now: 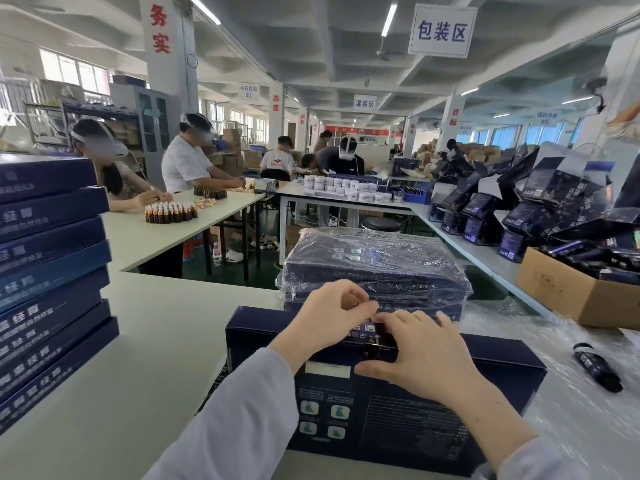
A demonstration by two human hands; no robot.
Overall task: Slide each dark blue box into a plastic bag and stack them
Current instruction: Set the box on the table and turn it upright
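Note:
A dark blue box (415, 420) lies flat on the white table right in front of me, its printed back face up. My left hand (329, 317) reaches over the box's far edge with curled fingers, thumb and forefinger pinching at that edge. What they pinch is too small to tell. My right hand (415, 355) rests on the top of the box with fingers spread and nearly straight, its fingertips next to my left hand. Just behind stands a stack of bagged boxes (374, 265) in wrinkled clear plastic. A tall stack of bare dark blue boxes (52, 271) stands at the left.
Clear plastic sheeting (571, 420) covers the table at the right, with a dark tube (597, 367) lying on it. A cardboard carton (571, 299) of dark packs sits further right. Several people work at tables behind.

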